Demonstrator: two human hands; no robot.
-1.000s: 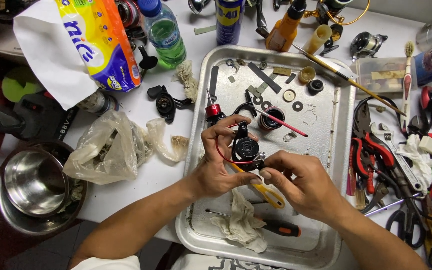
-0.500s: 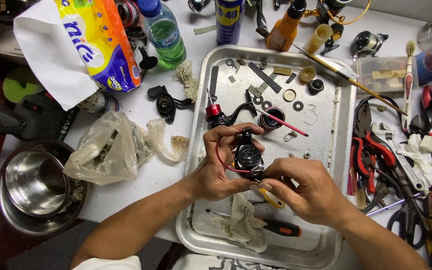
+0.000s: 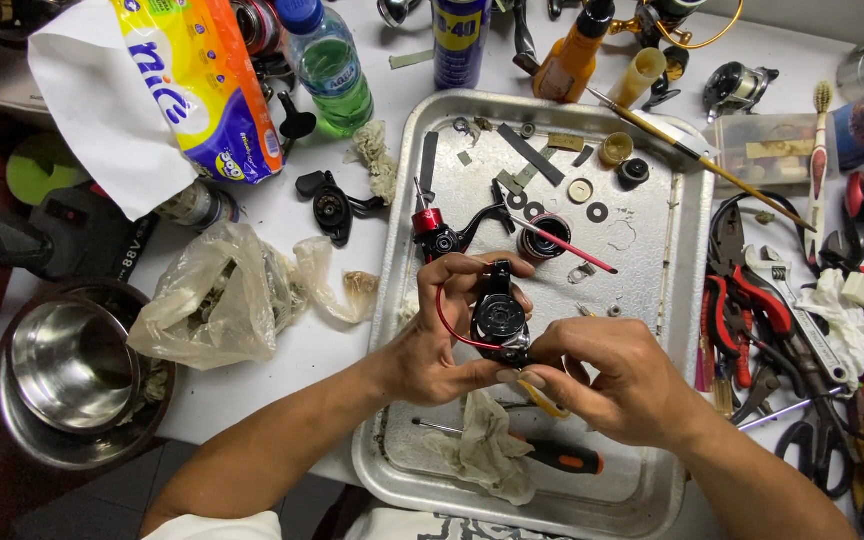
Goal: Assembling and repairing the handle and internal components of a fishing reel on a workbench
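Note:
My left hand (image 3: pixel 442 345) grips a black fishing reel body (image 3: pixel 500 315) with a red bail wire, held over a metal tray (image 3: pixel 687 300). My right hand (image 3: pixel 622 380) holds a yellow-handled tool (image 3: pixel 542 398) against the underside of the reel body. On the tray beyond lie a red-and-black reel part (image 3: pixel 437 235), a spool (image 3: pixel 542 235) with a thin red-tipped stick across it, washers and small parts. A rag (image 3: pixel 487 445) and an orange-and-black screwdriver (image 3: pixel 557 458) lie in the tray's near end.
Left of the tray: a crumpled plastic bag (image 3: pixel 222 295), a steel bowl (image 3: pixel 67 365), a black reel handle (image 3: pixel 332 205), a tissue pack (image 3: pixel 197 75), a green bottle (image 3: pixel 327 65). Pliers, scissors and other tools (image 3: pixel 762 310) crowd the right side. Spray can (image 3: pixel 462 40) and oil bottle (image 3: pixel 572 55) stand behind.
My hands turned the reel body slightly and shifted it a little toward me; my right hand closed in under it with the yellow tool.

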